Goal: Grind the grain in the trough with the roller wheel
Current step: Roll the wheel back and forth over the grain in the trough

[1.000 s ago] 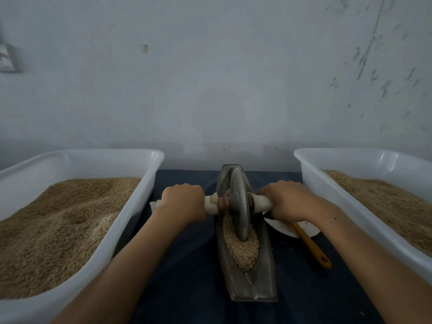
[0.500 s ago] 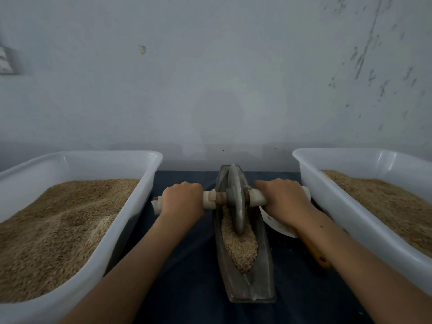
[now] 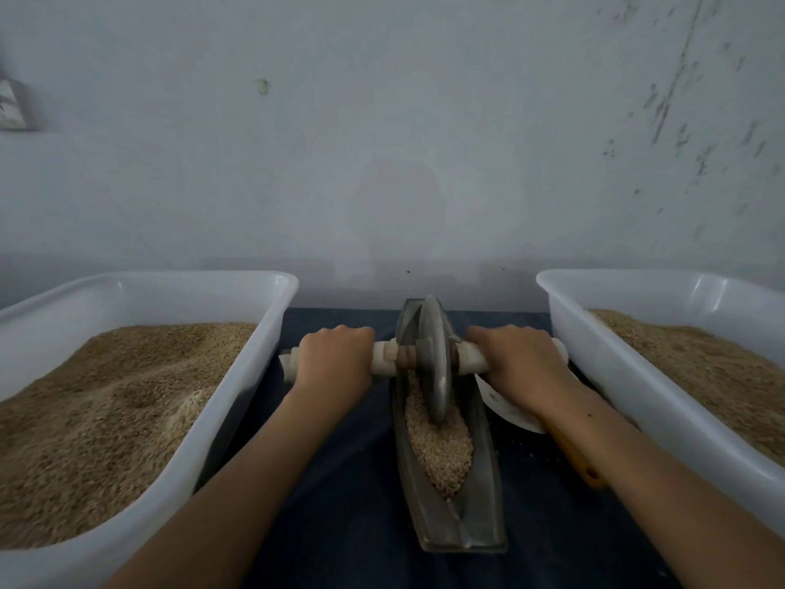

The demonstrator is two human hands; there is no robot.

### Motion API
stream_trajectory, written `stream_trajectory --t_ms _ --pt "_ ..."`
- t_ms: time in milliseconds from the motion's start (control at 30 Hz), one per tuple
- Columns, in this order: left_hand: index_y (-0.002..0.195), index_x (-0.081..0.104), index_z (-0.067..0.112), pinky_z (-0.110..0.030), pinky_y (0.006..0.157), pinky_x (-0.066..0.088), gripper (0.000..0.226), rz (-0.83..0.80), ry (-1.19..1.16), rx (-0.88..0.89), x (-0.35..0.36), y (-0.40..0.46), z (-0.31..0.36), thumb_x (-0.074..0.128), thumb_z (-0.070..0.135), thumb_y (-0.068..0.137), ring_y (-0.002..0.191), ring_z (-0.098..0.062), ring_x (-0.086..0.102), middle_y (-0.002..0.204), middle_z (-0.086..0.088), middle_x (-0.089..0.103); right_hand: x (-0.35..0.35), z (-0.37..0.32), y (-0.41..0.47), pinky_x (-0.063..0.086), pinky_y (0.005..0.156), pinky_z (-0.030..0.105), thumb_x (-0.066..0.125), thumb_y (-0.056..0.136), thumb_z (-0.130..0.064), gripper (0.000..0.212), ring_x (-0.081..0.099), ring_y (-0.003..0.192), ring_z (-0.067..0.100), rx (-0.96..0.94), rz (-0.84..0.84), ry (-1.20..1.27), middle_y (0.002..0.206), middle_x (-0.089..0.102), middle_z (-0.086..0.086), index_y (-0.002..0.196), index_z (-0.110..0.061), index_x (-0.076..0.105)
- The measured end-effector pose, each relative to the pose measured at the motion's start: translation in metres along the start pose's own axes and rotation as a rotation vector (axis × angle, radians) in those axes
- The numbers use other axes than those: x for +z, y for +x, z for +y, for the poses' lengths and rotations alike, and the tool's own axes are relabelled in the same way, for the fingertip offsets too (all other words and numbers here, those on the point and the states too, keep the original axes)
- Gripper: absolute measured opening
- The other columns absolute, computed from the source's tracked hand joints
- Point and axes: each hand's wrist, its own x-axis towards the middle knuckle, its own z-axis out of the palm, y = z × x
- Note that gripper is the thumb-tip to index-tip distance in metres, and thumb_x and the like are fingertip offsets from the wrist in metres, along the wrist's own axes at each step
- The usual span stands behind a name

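head view looks down on a dark cloth (image 3: 348,482) where a narrow metal trough (image 3: 456,516) runs from lower centre up toward the wall (image 3: 382,121). grain (image 3: 441,450) fills its middle stretch, piled just below the wheel (image 3: 434,363), which stands upright on edge in the far part of the trough, its lower rim touching the grain. a pale axle (image 3: 384,363) passes through the wheel and sticks out to both sides. the left hand (image 3: 335,363), centre left of the frame, has its fingers curled fully round the axle's left handle, knuckles up. the right hand (image 3: 520,363), centre right, is wrapped the same way round the right handle. both forearms reach in from the bottom corners. a white tub (image 3: 272,333) of grain fills the left side, and another tub (image 3: 569,346) of grain the right. beneath the right wrist lies a white dish (image 3: 509,412), and an orange handle (image 3: 588,474) pokes out lower right beside the forearm.
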Motion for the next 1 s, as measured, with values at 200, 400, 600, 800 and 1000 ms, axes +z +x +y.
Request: stream_trajectory --t_ms 200,400,600,800,1000 --pt "0.103 0.053 0.020 -0.029 0.066 0.036 0.018 0.036 0.021 0.010 0.002 0.000 0.001 0.055 0.030 0.089 0.086 -0.019 0.060 0.095 0.000 0.062 0.002 -0.001 0.000 0.037 0.063 0.033 0.052 0.090 -0.028 0.006 0.061 0.086 0.024 0.013 0.007 -0.008 0.092 0.065 -0.002 0.096 -0.028 0.050" --pt "0.105 0.058 0.017 -0.029 0.073 0.044 0.026 -0.267 -0.041 0.053 -0.005 0.003 -0.006 0.063 0.032 0.084 0.079 -0.016 0.053 0.085 0.002 0.054 -0.023 0.000 0.000 0.040 0.066 0.029 0.064 0.085 -0.034 0.024 0.061 0.088 0.016 -0.045 -0.303 0.021 0.098 0.066 -0.004 0.108 -0.032 0.062" --pt "0.104 0.059 0.018 -0.029 0.071 0.043 0.022 -0.222 -0.025 0.041 -0.002 0.004 -0.005 0.060 0.029 0.085 0.082 -0.017 0.058 0.086 0.002 0.058 -0.019 -0.002 0.000 0.037 0.065 0.029 0.060 0.087 -0.031 0.013 0.061 0.087 0.017 -0.030 -0.232 0.036 0.095 0.065 -0.005 0.100 -0.033 0.059" --pt "0.103 0.050 0.020 -0.029 0.066 0.037 0.018 0.035 -0.011 0.017 0.003 0.000 -0.001 0.053 0.032 0.090 0.086 -0.019 0.059 0.096 0.001 0.061 0.001 -0.003 -0.002 0.040 0.064 0.033 0.051 0.090 -0.024 0.010 0.062 0.086 0.023 -0.010 0.069 -0.010 0.091 0.065 -0.003 0.099 -0.026 0.049" --pt "0.102 0.056 0.018 -0.028 0.070 0.041 0.018 -0.044 -0.003 0.041 0.003 0.002 -0.004 0.056 0.030 0.088 0.085 -0.018 0.059 0.095 0.000 0.062 -0.009 -0.002 0.001 0.037 0.065 0.032 0.055 0.088 -0.028 0.009 0.061 0.087 0.022 -0.021 -0.085 -0.006 0.094 0.065 -0.002 0.097 -0.029 0.053"
